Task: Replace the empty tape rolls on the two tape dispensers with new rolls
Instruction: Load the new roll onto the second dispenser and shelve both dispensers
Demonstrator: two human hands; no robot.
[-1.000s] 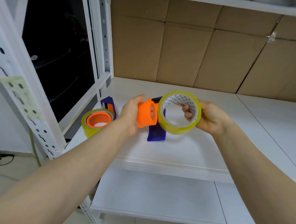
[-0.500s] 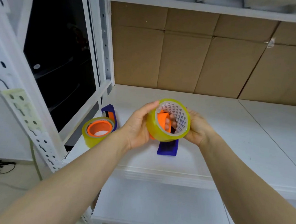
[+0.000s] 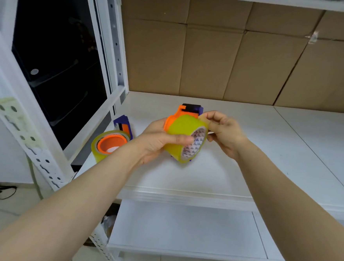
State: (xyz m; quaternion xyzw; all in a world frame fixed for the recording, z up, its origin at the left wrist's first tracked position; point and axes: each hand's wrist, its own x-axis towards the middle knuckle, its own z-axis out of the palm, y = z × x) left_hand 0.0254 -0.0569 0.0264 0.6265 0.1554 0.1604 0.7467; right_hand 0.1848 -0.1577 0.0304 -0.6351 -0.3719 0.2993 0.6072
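Two dispensers: one (image 3: 124, 125) lay on the shelf (image 3: 267, 157), a tape roll (image 3: 107, 144) on its orange hub, apparently done. Left hand (image 3: 156, 143) gripped the second dispenser (image 3: 188, 110) with new roll (image 3: 185, 137) seated; right hand (image 3: 225, 134) fingers pinched at the roll's edge. Threading apparently remained.

Bright, even light; soft shadows, wide-angle edge bending.

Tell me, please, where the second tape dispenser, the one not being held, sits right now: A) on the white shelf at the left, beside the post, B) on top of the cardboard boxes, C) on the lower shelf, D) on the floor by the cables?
A: the second tape dispenser, already carrying a yellow roll, rests on the white shelf near its left edge, left of both hands.
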